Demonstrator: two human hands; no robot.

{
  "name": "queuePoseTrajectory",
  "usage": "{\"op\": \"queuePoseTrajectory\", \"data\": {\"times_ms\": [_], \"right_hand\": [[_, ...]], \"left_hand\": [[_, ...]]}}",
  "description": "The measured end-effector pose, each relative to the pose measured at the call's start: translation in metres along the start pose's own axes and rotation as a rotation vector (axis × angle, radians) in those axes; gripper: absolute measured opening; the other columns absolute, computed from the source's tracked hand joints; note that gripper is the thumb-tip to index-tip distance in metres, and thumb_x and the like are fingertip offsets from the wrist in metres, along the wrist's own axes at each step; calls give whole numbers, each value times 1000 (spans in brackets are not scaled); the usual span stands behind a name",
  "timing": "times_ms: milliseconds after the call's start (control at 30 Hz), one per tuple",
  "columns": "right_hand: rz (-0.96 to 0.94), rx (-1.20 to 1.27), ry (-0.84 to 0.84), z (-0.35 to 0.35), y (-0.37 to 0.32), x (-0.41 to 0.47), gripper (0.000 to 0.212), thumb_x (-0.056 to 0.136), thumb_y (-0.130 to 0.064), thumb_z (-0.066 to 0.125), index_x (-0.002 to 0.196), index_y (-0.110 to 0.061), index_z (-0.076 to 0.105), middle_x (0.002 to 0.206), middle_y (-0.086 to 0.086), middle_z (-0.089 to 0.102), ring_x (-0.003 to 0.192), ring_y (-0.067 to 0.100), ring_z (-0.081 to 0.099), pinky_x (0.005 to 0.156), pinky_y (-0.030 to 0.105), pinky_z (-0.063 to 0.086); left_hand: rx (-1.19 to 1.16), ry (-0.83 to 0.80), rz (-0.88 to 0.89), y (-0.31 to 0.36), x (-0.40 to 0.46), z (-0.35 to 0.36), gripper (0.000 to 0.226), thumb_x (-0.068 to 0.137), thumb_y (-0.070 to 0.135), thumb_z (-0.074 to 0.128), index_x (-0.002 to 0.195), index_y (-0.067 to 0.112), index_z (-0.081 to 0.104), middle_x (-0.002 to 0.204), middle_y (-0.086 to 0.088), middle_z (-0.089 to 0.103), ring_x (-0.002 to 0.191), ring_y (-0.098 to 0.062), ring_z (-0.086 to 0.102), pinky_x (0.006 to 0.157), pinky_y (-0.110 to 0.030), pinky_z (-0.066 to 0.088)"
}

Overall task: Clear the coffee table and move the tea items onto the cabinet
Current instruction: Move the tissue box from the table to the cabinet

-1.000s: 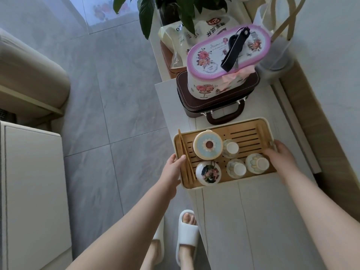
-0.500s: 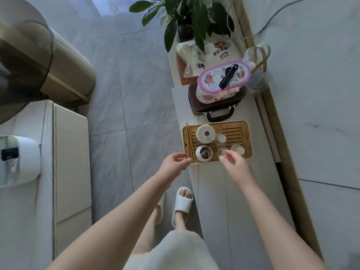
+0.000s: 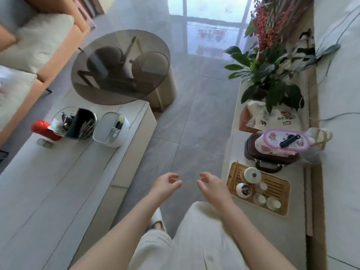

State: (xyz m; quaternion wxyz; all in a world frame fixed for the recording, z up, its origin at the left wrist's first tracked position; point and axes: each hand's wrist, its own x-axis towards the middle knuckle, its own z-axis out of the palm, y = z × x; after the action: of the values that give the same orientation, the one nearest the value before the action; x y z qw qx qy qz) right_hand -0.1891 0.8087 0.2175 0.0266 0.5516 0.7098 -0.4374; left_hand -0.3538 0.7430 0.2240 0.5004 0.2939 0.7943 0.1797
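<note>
Coffee table (image 3: 58, 172) is filling the left and lower left of the frame; you're standing between it and the cabinet (image 3: 272, 230), which is running down the right side.

Bamboo tea tray (image 3: 280, 184) is sitting on the cabinet at right centre, just below the brown handled case (image 3: 253, 151) with the floral tin (image 3: 272, 137) on top. The tray is carrying a lidded teapot (image 3: 252, 174), a floral-painted cup (image 3: 243, 190) and small white cups (image 3: 273, 204). Looks like the tea items are already delivered.

On the coffee table, left centre: a white oval bin (image 3: 111, 131), a chrome-rimmed round bin (image 3: 78, 123) touching it, a red item (image 3: 43, 129) beside that, and a small grey object (image 3: 44, 143) just below. I can't tell what the red or grey ones are.

Your left hand (image 3: 165, 187) and right hand (image 3: 211, 187) are hanging over the floor at lower centre, fingers loosely curled, gripping nothing, close together but not touching.

My read: the drop-off step is done and you're heading for the clearing step. Next move is calling for a turn left and a reach to the cluster on the coffee table. I'd be taking the bins upright, since the round one is holding loose contents.
</note>
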Motion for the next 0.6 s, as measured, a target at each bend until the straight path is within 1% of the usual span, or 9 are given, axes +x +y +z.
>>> {"op": "queuePoseTrajectory", "data": {"times_ms": [100, 200, 267, 333, 400, 467, 600], "right_hand": [[-102, -113, -66, 20, -42, 2, 37, 92, -36, 49, 125, -21, 53, 118, -2, 64, 115, 16, 56, 100, 33, 39], [-186, -201, -113, 43, -79, 3, 36, 91, -35, 50, 124, -21, 54, 120, 0, 64, 116, 15, 55, 100, 29, 39], [-231, -260, -138, 60, -102, 3, 36, 91, -35, 49, 124, -22, 54, 121, 0, 63, 117, 16, 55, 99, 28, 40], [-267, -302, -149, 77, -125, 3, 36, 91, -35, 48, 125, -22, 54, 122, 0, 62, 118, 16, 54, 99, 28, 39], [-293, -325, -150, 96, -149, 3, 37, 92, -33, 48, 126, -22, 53, 124, 0, 61, 119, 16, 53, 99, 28, 39], [-308, -335, -155, 116, -173, 1, 38, 92, -33, 47, 128, -21, 52, 126, 0, 59, 120, 16, 52, 99, 28, 39], [-330, -326, -179, 161, -221, 0, 38, 93, -36, 48, 127, -20, 51, 124, 0, 59, 119, 16, 52, 99, 30, 41]], "left_hand": [[-69, 107, -21, -28, -19, -38, 37, 89, 24, 62, 121, 7, 59, 119, -10, 64, 108, -21, 60, 88, -26, 45], [-180, 196, -69, -60, -34, -73, 35, 91, 21, 60, 122, 5, 57, 120, -13, 61, 109, -23, 58, 80, -28, 48], [-241, 241, -99, -83, -44, -96, 35, 91, 19, 59, 122, 3, 56, 119, -14, 60, 107, -22, 57, 78, -27, 48], [-284, 280, -113, -106, -53, -120, 37, 91, 21, 59, 124, 3, 55, 118, -10, 59, 106, -19, 56, 84, -27, 46], [-267, 316, -136, -130, -62, -146, 37, 90, 27, 60, 123, 10, 57, 118, -5, 61, 111, -18, 56, 92, -29, 46], [-249, 358, -151, -153, -72, -173, 37, 89, 32, 60, 121, 14, 59, 119, -2, 63, 111, -16, 58, 93, -28, 45], [-247, 393, -146, -196, -82, -222, 36, 89, 32, 60, 120, 14, 61, 119, -4, 65, 109, -15, 59, 91, -24, 44]]}}
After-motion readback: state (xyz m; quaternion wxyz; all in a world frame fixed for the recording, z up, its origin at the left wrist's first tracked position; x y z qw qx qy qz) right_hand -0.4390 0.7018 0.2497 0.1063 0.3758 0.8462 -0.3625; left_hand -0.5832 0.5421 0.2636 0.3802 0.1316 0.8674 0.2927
